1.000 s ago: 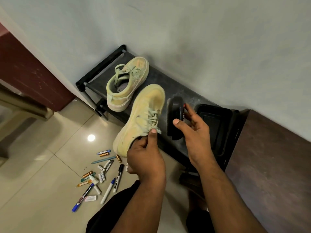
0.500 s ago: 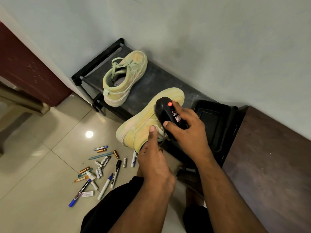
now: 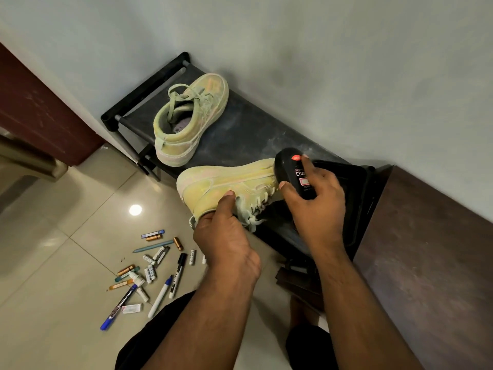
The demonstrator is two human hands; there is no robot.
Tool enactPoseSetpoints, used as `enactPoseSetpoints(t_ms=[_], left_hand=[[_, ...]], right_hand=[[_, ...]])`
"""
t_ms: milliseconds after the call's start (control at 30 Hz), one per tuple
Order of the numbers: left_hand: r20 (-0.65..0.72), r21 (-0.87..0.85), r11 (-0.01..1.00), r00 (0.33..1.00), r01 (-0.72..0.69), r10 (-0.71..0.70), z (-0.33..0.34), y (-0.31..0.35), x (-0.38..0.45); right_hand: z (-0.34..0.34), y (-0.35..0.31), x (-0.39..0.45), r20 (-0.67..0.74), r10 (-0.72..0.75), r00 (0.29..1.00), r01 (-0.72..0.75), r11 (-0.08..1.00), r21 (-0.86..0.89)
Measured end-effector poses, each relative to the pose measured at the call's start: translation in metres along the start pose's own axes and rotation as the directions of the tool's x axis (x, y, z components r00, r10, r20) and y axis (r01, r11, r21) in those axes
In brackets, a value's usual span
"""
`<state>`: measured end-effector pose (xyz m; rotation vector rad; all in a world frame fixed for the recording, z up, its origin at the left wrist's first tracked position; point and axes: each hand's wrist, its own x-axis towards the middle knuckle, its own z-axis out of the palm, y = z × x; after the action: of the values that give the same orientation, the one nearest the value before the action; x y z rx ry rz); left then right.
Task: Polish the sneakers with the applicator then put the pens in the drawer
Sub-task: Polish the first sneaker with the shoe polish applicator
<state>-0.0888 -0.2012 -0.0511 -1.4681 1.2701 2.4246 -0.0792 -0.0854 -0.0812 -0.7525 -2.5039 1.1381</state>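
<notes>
My left hand (image 3: 225, 236) grips a pale yellow-green sneaker (image 3: 226, 184) at its opening, thumb on the side, holding it on its side in front of the rack. My right hand (image 3: 314, 198) holds a black polish applicator (image 3: 292, 166) with a red dot and a label, pressed against the toe end of that sneaker. The second sneaker (image 3: 192, 118) stands on the black shoe rack (image 3: 245, 129) against the wall. Several pens and markers (image 3: 170, 284) lie scattered on the tiled floor at lower left.
A black tray-like container (image 3: 346, 177) sits on the rack's right end, behind my right hand. A dark brown wooden surface (image 3: 426, 263) fills the right side. A maroon door (image 3: 40, 102) stands at the left. Small batteries and caps lie among the pens.
My left hand has turned the sneaker onto its side, toe to the right. My right hand has brought the applicator down onto the sneaker and slid it toward the toe.
</notes>
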Motion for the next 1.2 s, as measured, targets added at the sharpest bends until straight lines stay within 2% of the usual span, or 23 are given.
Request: enactPoseSetpoints(t_ms=[67, 167, 233, 367, 433, 500, 600, 700, 800, 867, 1000, 1033, 1100, 1200], left_hand=[[-0.002, -0.003, 1.0, 1.0, 0.007, -0.007, 0.002, 0.002, 0.0], [-0.008, 0.003, 0.999, 0.999, 0.048, -0.048, 0.004, 0.006, 0.005], [0.0, -0.003, 0.997, 0.997, 0.075, -0.075, 0.004, 0.007, 0.008], [0.017, -0.019, 0.997, 0.997, 0.072, -0.072, 0.006, 0.009, 0.014], [-0.004, -0.029, 0.997, 0.997, 0.078, -0.078, 0.008, 0.011, 0.014], [-0.013, -0.05, 0.995, 0.996, 0.089, -0.09, 0.009, 0.013, 0.015], [-0.012, -0.123, 0.984, 0.992, 0.125, -0.128, 0.01, 0.018, 0.016], [0.036, -0.181, 0.975, 0.991, 0.131, -0.127, 0.009, 0.021, 0.02], [-0.001, -0.181, 0.976, 0.993, 0.117, -0.12, 0.009, 0.018, 0.022], [-0.017, -0.169, 0.974, 0.988, 0.148, -0.153, 0.01, 0.017, 0.022], [-0.015, -0.184, 0.951, 0.967, 0.248, -0.255, 0.009, 0.019, 0.017], [-0.01, -0.188, 0.951, 0.968, 0.246, -0.252, 0.009, 0.018, 0.018], [0.005, -0.194, 0.962, 0.981, 0.193, -0.196, 0.009, 0.019, 0.019], [-0.043, -0.19, 0.974, 0.99, 0.123, -0.134, 0.01, 0.015, 0.022]], right_hand=[[0.002, -0.004, -0.004, 0.006, -0.016, 1.0, 0.016, 0.999, -0.029], [0.013, -0.02, -0.019, 0.121, -0.164, 0.979, 0.158, 0.986, 0.062], [0.016, -0.02, -0.021, 0.151, -0.216, 0.965, 0.21, 0.976, 0.05], [0.0, 0.0, -0.003, 0.004, -0.075, 0.997, 0.075, 0.989, -0.127], [-0.002, 0.0, -0.003, -0.023, -0.057, 0.998, 0.052, 0.981, -0.188], [0.006, -0.014, -0.012, 0.033, -0.148, 0.988, 0.151, 0.979, -0.136], [0.018, -0.027, -0.025, 0.099, -0.337, 0.936, 0.345, 0.935, -0.083], [0.013, -0.016, -0.011, 0.026, -0.22, 0.975, 0.221, 0.97, -0.103], [0.008, -0.003, -0.002, -0.048, -0.091, 0.995, 0.082, 0.983, -0.162], [0.015, -0.011, -0.009, -0.036, -0.116, 0.993, 0.11, 0.985, -0.135], [0.031, -0.029, -0.029, 0.09, -0.304, 0.949, 0.31, 0.949, -0.065], [0.03, -0.028, -0.027, 0.094, -0.299, 0.95, 0.305, 0.951, -0.057], [0.023, -0.02, -0.017, 0.042, -0.186, 0.982, 0.188, 0.982, -0.038], [0.012, -0.007, -0.004, -0.061, -0.037, 0.997, 0.033, 0.997, -0.076]])
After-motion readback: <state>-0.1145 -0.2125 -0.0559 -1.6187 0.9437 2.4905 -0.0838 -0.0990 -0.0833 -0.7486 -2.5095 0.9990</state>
